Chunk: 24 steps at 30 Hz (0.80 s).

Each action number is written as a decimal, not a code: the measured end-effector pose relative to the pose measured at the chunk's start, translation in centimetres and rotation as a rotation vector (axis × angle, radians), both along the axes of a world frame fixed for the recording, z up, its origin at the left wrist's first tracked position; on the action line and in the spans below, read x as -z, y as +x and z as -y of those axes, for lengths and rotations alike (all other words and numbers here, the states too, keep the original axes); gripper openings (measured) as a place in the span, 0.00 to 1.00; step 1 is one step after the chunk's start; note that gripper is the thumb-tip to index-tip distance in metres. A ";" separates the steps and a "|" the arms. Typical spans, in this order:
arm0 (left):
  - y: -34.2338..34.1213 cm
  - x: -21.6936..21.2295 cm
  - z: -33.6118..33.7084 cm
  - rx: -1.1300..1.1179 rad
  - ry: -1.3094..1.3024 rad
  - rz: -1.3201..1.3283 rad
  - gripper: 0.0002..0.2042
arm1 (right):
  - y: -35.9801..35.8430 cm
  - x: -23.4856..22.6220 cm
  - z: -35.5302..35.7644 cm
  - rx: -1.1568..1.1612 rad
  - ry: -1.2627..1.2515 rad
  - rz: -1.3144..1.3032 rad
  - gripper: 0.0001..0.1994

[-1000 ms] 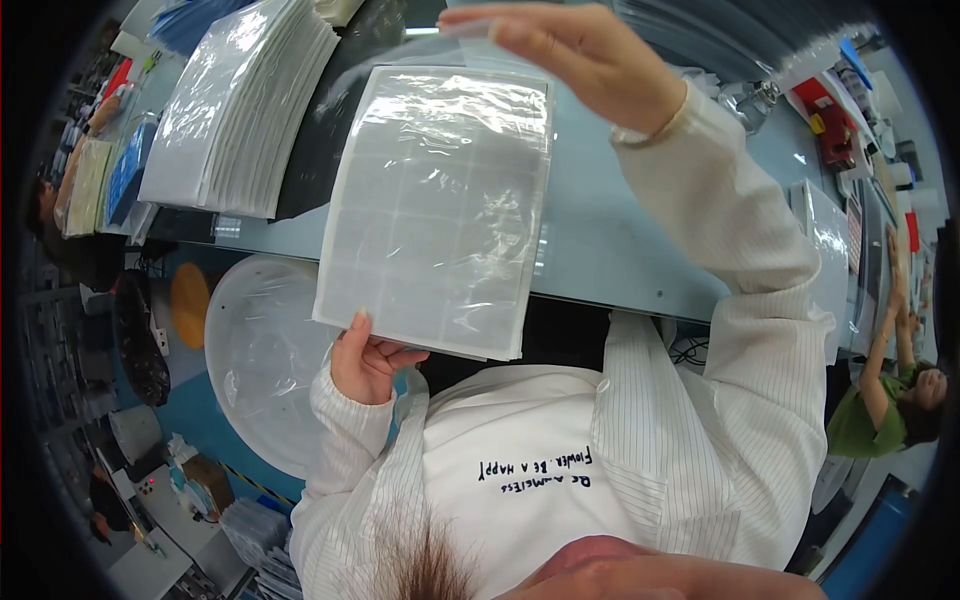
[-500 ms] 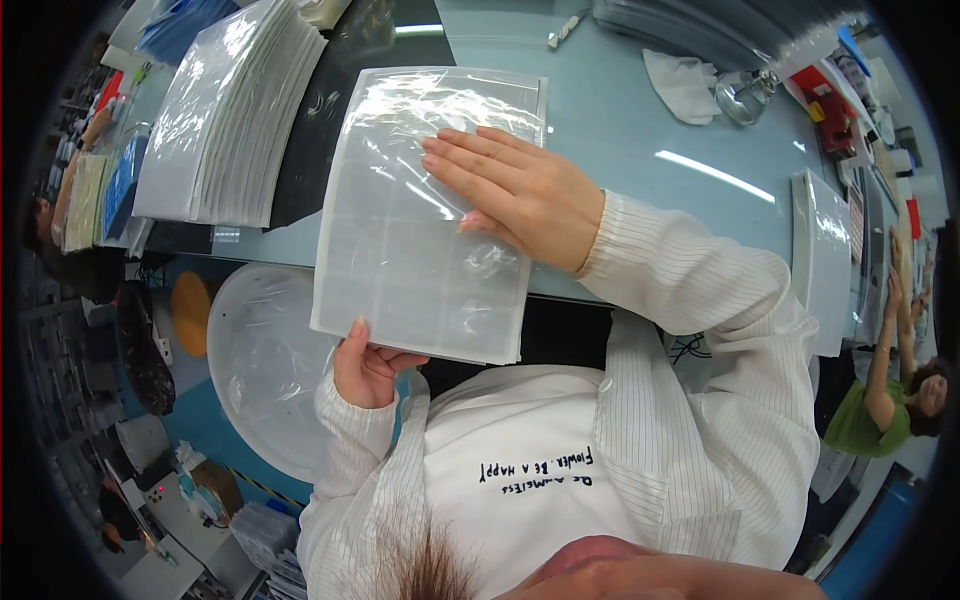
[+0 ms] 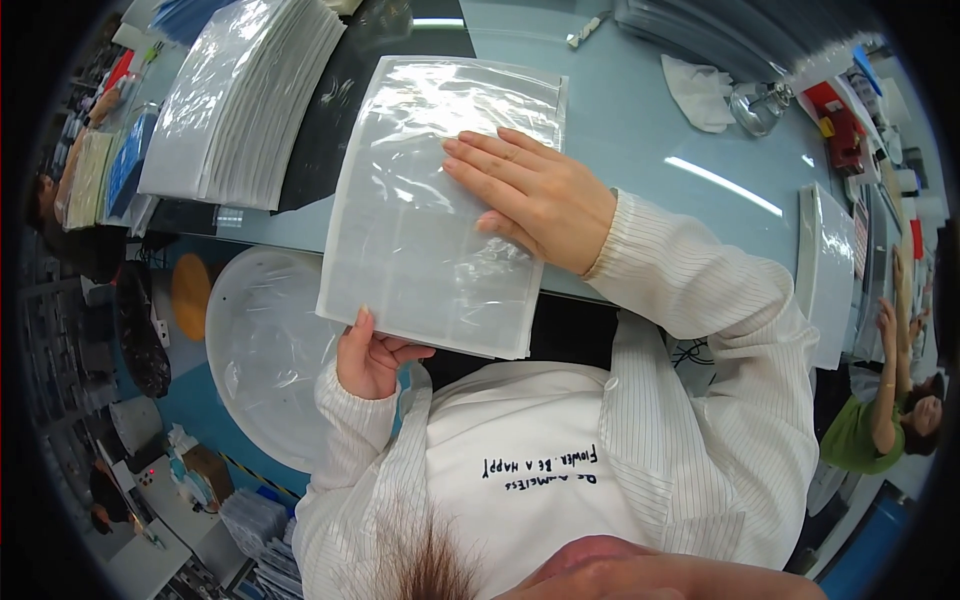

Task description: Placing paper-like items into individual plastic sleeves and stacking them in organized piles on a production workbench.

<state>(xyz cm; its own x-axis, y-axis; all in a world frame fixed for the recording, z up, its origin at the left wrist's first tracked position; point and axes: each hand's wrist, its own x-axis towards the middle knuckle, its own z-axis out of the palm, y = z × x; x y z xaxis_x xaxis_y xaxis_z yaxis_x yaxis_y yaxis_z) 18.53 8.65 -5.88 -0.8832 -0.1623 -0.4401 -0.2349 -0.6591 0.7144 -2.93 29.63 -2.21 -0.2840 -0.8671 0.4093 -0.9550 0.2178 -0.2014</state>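
Your left hand pinches the near left corner of the film-covered sheets, thumb on top and the other fingers curled beneath. Your right hand lies flat across their right half, fingers side by side and thumb apart. The sheets sit over the worktop, their near end jutting past its edge. To the far left stands a thick stack of glossy white packets; to the far right, a crumpled white tissue beside a glass bottle.

Pale grey faintly gridded sheets, blue-grey table, dark-pinstriped white sleeve, orange disc, co-worker's green top
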 end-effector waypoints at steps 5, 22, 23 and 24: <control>-0.1 -0.1 -0.1 0.008 -0.002 0.009 0.25 | 0.1 0.6 -0.2 0.004 0.051 -0.004 0.27; -0.3 0.8 -0.2 -0.044 0.062 -0.093 0.31 | -0.9 -1.3 0.0 -0.286 0.227 0.163 0.51; -0.5 0.7 -0.4 -0.073 0.079 -0.120 0.32 | -1.9 -1.0 1.0 -0.281 0.221 0.158 0.51; -0.7 0.8 -0.6 -0.060 0.073 -0.128 0.32 | -3.0 -0.4 2.3 -0.254 0.234 0.090 0.49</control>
